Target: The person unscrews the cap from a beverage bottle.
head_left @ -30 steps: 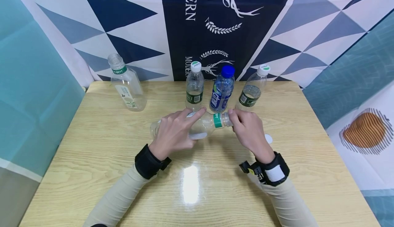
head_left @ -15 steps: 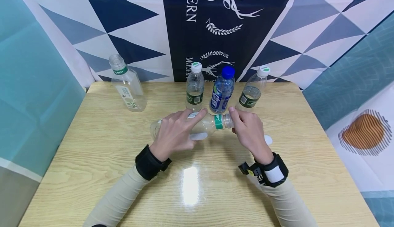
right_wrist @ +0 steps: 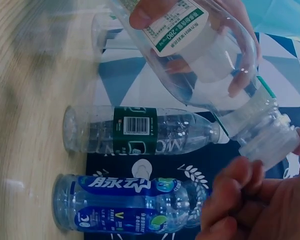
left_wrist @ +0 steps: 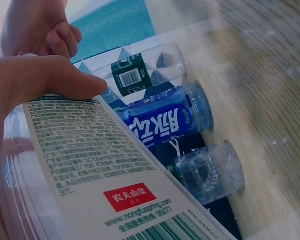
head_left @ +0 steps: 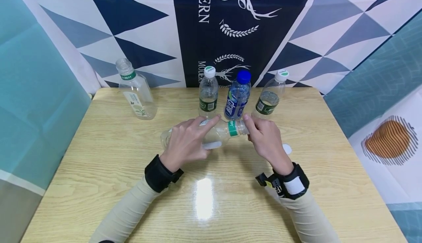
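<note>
A clear, square-shouldered plastic bottle (head_left: 219,133) with a green neck band lies sideways above the table, its uncapped mouth to the right. My left hand (head_left: 188,140) grips its body, index finger stretched along it. At the mouth is my right hand (head_left: 266,138), thumb and curled fingers around the rim. In the right wrist view the bare threaded neck (right_wrist: 267,142) shows between thumb and fingertips. The left wrist view shows the bottle's printed label (left_wrist: 90,160) close up, with the left thumb across its top. A white cap (head_left: 287,148) lies beside the right wrist.
Behind the hands stand a white-capped water bottle (head_left: 208,93), a blue-capped bottle (head_left: 238,96) and another white-capped water bottle (head_left: 268,96). An uncapped clear bottle (head_left: 138,96) stands at the back left. A patterned cloth (head_left: 141,27) hangs along the table's (head_left: 108,155) far edge.
</note>
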`<action>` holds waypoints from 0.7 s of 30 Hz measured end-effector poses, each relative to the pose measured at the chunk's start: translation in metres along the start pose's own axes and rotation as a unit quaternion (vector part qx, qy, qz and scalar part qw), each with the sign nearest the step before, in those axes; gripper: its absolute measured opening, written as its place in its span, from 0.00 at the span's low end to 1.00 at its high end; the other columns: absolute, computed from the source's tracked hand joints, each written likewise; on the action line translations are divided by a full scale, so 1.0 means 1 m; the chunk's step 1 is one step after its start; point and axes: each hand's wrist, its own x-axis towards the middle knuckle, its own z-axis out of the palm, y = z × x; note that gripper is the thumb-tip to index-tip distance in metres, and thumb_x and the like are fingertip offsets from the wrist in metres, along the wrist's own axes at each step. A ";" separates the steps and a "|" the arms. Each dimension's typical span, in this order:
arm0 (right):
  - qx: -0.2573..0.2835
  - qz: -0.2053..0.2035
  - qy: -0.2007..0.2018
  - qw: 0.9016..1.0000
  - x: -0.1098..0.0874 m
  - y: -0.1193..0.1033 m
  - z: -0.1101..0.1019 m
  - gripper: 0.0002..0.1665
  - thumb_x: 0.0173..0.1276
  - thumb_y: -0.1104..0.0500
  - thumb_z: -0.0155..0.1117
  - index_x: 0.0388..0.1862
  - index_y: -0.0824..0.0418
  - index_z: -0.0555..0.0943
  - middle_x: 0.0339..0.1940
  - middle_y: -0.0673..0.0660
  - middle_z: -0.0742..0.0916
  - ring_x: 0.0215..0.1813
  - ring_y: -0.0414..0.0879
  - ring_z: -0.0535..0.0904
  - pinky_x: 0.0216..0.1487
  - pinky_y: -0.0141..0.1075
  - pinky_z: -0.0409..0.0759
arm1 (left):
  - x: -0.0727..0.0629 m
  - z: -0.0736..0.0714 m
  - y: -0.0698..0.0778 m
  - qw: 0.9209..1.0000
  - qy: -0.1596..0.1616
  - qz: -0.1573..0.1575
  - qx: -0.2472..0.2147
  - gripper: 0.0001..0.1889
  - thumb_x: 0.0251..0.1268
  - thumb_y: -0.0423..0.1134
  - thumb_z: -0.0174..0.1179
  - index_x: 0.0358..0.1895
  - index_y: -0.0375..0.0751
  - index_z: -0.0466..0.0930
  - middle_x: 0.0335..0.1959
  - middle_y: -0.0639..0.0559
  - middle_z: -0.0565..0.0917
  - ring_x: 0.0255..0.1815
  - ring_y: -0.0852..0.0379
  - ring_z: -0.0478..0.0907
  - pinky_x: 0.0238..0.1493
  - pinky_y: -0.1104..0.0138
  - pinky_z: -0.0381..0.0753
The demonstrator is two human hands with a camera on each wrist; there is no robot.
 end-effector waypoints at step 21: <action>-0.007 0.035 0.034 0.999 -0.002 -0.002 0.000 0.42 0.81 0.36 0.40 0.14 0.60 0.75 0.11 0.55 0.77 0.16 0.45 0.70 0.20 0.37 0.65 | 0.001 -0.001 0.002 1.000 0.009 0.004 0.005 0.47 0.34 0.55 0.71 0.72 0.61 0.75 0.47 0.46 0.88 0.28 0.51 0.84 0.14 0.65 0.71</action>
